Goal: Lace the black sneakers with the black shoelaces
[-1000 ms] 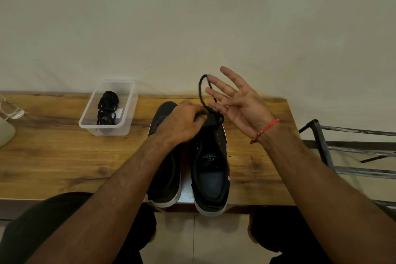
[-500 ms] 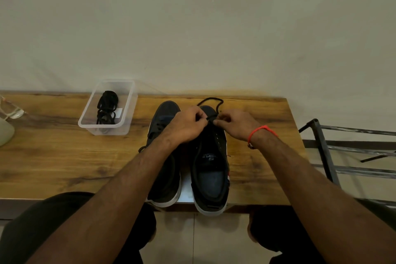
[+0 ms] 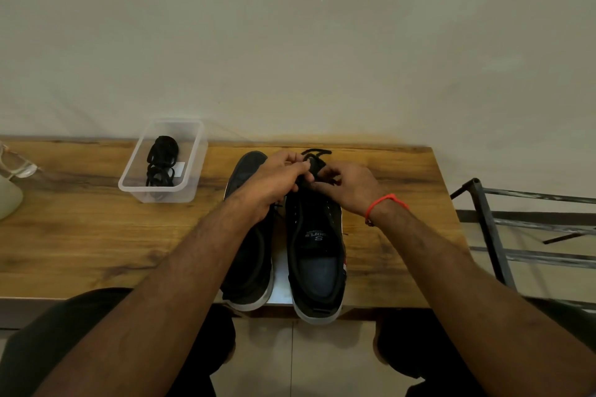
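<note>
Plain pale wall backs the brown wooden table (image 3: 80,235) where I see two black sneakers with white soles side by side, heels at the near edge. My left hand (image 3: 274,180) and right hand (image 3: 346,185) meet over the far end of the right sneaker (image 3: 317,255), fingers curled and pinching a black shoelace (image 3: 317,155) that loops beyond its toe. My forearm partly covers the left sneaker (image 3: 248,267). Far left, a clear plastic tub (image 3: 129,185) holds another coiled black shoelace (image 3: 161,158). A grey metal rack (image 3: 493,235) stands right.
</note>
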Demonstrator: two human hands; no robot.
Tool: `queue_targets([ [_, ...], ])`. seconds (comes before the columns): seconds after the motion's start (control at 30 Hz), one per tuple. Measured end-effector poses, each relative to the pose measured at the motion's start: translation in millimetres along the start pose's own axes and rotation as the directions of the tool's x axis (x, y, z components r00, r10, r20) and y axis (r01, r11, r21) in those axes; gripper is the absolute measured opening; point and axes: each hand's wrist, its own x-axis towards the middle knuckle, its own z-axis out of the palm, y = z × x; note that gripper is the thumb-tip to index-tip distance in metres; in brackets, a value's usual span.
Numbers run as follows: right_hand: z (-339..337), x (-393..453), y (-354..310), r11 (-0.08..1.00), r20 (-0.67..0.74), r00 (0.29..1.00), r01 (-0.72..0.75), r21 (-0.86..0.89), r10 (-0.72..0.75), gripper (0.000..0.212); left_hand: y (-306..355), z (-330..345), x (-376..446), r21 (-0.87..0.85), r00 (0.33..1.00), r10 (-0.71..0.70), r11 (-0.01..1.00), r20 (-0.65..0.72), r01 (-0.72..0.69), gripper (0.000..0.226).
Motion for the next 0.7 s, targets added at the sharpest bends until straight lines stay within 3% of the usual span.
queue_targets([
  [0.07,3.4,-0.2,-0.6,0.999,-0.027,1.0,0.0,-0.046,-0.002,0.016,-1.2,1.2,1.8,-0.046,1.0,0.01,0.999,-0.023,-0.011,0.014],
  [0.13,1.4,1.5,-1.0,0.956,-0.057,0.985,-0.142,0.257,0.162,0.012,-2.2,0.6,4.8,-0.141,0.997,-0.01,0.99,-0.073,0.0,0.019],
  [0.2,-6.0,5.3,-0.2,0.711,0.0,0.941,-0.255,0.655,0.338,0.012,-3.2,-2.8,8.1,-0.213,0.993,-0.047,0.977,-0.109,0.022,0.026],
  [0.27,-17.2,7.3,-1.1,0.443,0.028,0.918,-0.218,0.869,0.396,0.006,-3.3,-6.3,9.3,-0.236,0.991,-0.061,0.971,-0.121,0.03,0.029],
  [0.37,-33.3,6.9,-3.9,0.162,-0.049,0.895,-0.026,0.986,0.443,0.003,-3.1,-5.7,9.7,-0.258,0.99,-0.058,0.966,-0.132,0.022,0.028],
  [0.43,-43.2,6.5,-4.3,0.059,-0.097,0.876,0.078,0.995,0.473,0.003,-2.9,-4.4,8.9,-0.271,0.989,-0.051,0.962,-0.141,0.011,0.027],
  [0.53,-56.2,7.2,1.1,0.023,-0.124,0.85,0.13,0.991,0.512,0.007,-3.1,-4.2,7.7,-0.289,0.987,-0.041,0.957,-0.154,-0.006,0.025],
  [0.7,-58.2,7.5,11.0,0.213,-0.231,0.783,0.13,0.969,0.578,0.016,-1.6,-4.1,8.0,-0.329,0.977,-0.007,0.942,-0.214,-0.065,0.025],
])
